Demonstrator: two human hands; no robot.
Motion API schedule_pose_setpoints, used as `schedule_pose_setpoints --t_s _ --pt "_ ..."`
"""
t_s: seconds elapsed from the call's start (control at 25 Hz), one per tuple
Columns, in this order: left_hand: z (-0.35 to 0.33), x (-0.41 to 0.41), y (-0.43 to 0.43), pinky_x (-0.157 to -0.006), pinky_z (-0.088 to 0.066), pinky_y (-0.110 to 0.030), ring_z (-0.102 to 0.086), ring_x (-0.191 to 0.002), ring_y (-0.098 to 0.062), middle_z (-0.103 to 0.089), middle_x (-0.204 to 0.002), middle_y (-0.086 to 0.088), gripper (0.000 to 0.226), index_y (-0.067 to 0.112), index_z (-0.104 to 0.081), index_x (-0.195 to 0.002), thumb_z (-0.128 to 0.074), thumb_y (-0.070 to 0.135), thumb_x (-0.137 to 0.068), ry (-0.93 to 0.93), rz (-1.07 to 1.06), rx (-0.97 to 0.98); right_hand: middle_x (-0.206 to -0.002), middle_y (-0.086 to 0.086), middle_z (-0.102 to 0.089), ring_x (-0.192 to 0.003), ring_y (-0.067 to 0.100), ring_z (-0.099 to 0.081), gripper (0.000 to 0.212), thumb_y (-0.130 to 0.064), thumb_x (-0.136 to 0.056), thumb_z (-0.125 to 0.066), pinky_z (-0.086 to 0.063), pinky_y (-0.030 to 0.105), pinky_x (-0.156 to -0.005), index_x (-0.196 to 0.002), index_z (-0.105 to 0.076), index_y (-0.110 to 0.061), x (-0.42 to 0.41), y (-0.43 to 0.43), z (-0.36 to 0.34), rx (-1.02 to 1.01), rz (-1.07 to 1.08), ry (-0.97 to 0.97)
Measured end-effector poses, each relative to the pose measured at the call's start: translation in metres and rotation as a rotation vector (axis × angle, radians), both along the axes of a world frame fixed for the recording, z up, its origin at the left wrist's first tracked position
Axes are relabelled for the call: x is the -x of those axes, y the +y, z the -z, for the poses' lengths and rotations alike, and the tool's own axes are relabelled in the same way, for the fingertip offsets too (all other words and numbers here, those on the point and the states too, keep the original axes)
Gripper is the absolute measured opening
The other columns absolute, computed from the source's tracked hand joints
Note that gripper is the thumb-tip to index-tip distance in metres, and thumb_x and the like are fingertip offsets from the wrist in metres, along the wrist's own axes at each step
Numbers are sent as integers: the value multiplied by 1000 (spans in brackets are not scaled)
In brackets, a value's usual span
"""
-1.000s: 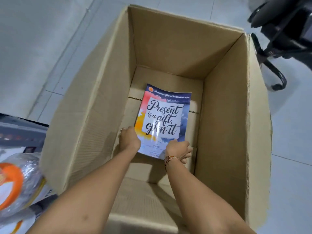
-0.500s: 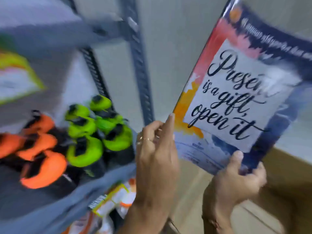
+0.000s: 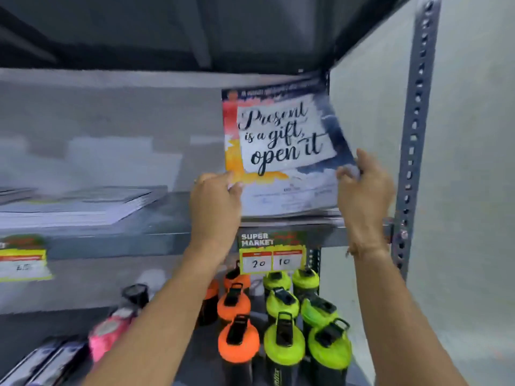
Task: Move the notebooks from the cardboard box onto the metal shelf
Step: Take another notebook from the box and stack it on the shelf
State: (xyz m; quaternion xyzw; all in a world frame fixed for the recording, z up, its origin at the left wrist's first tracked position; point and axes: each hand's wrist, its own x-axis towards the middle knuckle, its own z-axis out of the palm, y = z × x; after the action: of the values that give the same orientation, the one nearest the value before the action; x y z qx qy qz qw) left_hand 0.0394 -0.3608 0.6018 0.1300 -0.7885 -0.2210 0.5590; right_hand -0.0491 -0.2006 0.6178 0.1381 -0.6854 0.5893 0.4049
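Observation:
A notebook [image 3: 284, 140] with a colourful cover reading "Present is a gift, open it" is held tilted up over the right end of the grey metal shelf [image 3: 167, 235]. My left hand [image 3: 216, 201] grips its lower left corner and my right hand [image 3: 362, 190] grips its lower right edge. Its bottom edge rests on or just above a low pile of notebooks [image 3: 289, 217] lying on the shelf. The cardboard box is out of view.
A flat stack of notebooks [image 3: 83, 203] lies further left on the same shelf. A price label [image 3: 271, 253] hangs from the shelf edge. Orange [image 3: 238, 341] and green bottles [image 3: 282, 344] stand on the shelf below. The perforated upright post [image 3: 412, 140] is right of my hand.
The notebook was lifted out of the cardboard box with both hands, swung up and left, and now sits over the right end of the metal shelf. My view turned from box to shelf.

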Motion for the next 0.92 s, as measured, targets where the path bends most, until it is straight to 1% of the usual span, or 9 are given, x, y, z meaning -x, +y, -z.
schedule_pose_setpoints --t_s 0.08,0.12,0.28,0.4,0.44,0.48,0.56,0.76,0.92 --pt "-4 15 -12 -64 -44 -36 -54 -71 -41 -54 -66 -30 32 12 -39 -62 -57 8 -88 -141 -30 -19 -109 26 -68 -102 41 -61 28 -3 -86 -47 -50 41 -85 -109 -63 -1 25 -7 -6 -313 40 -133" --pt "-3 20 -17 -67 -46 -36 -57 -75 -43 -63 -74 -31 28 -16 -56 -81 -55 11 -90 -240 -65 -37 -106 29 -68 -100 44 -61 27 -2 -85 -44 -50 41 -82 -104 -64 1 32 -10 -1 -431 67 -199" --pt "-4 26 -20 -74 -50 -32 -64 -95 -41 -73 -99 -24 26 3 -75 -92 -55 21 -92 -368 -30 -70 -94 34 -67 -97 44 -59 26 -2 -86 -42 -47 38 -74 -87 -65 9 39 -13 23 -411 84 -258" --pt "-8 16 -18 -53 -42 -26 -63 -72 -33 -70 -66 -15 44 0 -68 -61 -57 30 -92 -355 21 -50 -90 29 -69 -88 42 -62 37 -25 -92 -50 -39 31 -65 -82 -67 6 30 -2 23 -492 -36 -190" --pt "-8 11 -19 -50 -39 -19 -60 -62 -21 -64 -95 -5 44 2 -72 -67 -60 37 -90 -355 60 -71 -91 27 -71 -88 40 -63 40 -33 -91 -52 -42 32 -66 -85 -69 3 27 3 23 -530 -113 -170" --pt "-8 6 -21 -57 -43 -16 -61 -63 -12 -49 -58 5 36 9 -78 -77 -64 41 -85 -370 138 -112 -95 23 -73 -92 37 -64 39 -38 -89 -55 -47 34 -71 -90 -72 -3 24 9 26 -563 -185 -158" --pt "-7 2 -23 -79 -50 -22 -67 -88 -9 -77 -100 -3 22 19 -80 -88 -75 37 -76 -417 247 -130 -106 14 -73 -102 29 -63 29 -38 -84 -62 -50 34 -85 -96 -74 -13 20 18 29 -596 -263 -157" --pt "-6 4 -15 -56 -36 9 -62 -110 -7 -75 -108 -6 16 11 -78 -93 -75 18 -79 -399 189 -51 -114 13 -70 -109 26 -61 28 -32 -85 -64 -44 23 -84 -107 -70 -16 19 20 24 -627 -239 -168" --pt "-4 2 -17 -70 -38 -8 -62 -105 -13 -73 -114 -7 28 13 -74 -105 -75 24 -79 -418 159 -37 -120 11 -68 -112 27 -59 29 -30 -84 -65 -47 28 -90 -111 -69 -17 18 30 24 -659 -190 -173"
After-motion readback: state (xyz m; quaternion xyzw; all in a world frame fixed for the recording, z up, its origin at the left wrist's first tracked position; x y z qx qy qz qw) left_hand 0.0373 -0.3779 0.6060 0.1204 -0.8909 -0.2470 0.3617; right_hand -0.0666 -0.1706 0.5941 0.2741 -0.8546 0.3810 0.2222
